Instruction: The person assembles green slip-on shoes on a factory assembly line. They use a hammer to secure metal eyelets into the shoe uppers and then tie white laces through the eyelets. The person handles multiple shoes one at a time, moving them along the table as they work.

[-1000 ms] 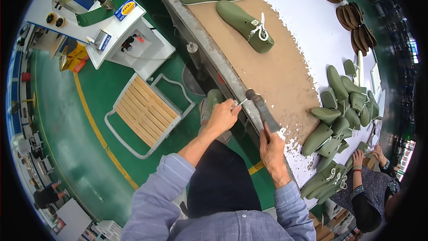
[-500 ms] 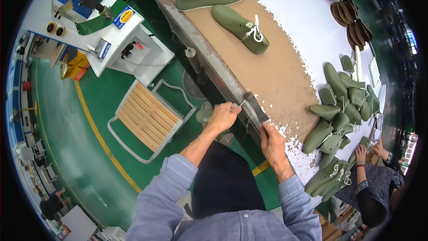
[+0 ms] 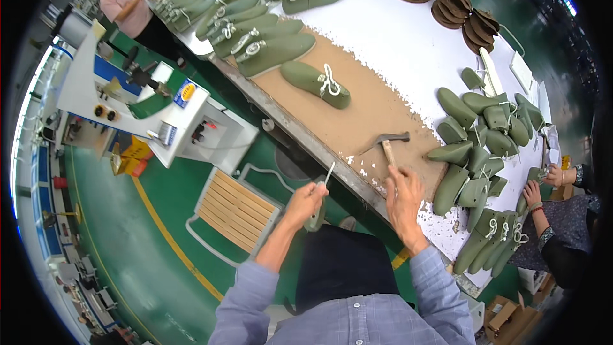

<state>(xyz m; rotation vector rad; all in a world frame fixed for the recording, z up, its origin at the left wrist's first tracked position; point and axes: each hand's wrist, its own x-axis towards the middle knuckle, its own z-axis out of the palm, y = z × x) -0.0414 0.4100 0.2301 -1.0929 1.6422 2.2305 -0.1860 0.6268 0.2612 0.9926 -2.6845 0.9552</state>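
Note:
My left hand (image 3: 306,203) is closed around a thin, pale, stick-like piece (image 3: 330,173) that points up past the fingers, off the table's front edge. What kind of thing it is, I cannot make out. Just below that hand shows a green rounded shape (image 3: 315,218), partly hidden. My right hand (image 3: 405,201) has its fingers around the end of the wooden handle of a hammer (image 3: 387,148). The hammer's dark head is over the brown board (image 3: 357,124). Beyond it a green shoe last (image 3: 316,83) with a white cord loop lies on its side.
Several green lasts (image 3: 476,137) are heaped to the right, with more in rows (image 3: 274,51) at the far left. Stacks of brown pieces (image 3: 469,19) stand at the back. A co-worker's hands (image 3: 533,191) are at the right edge. A slatted chair (image 3: 233,211) and white machine (image 3: 191,115) stand left.
My right hand has carried the hammer away from the table edge onto the board, and its head has turned. My left hand has drawn away from the hammer. The view has shifted.

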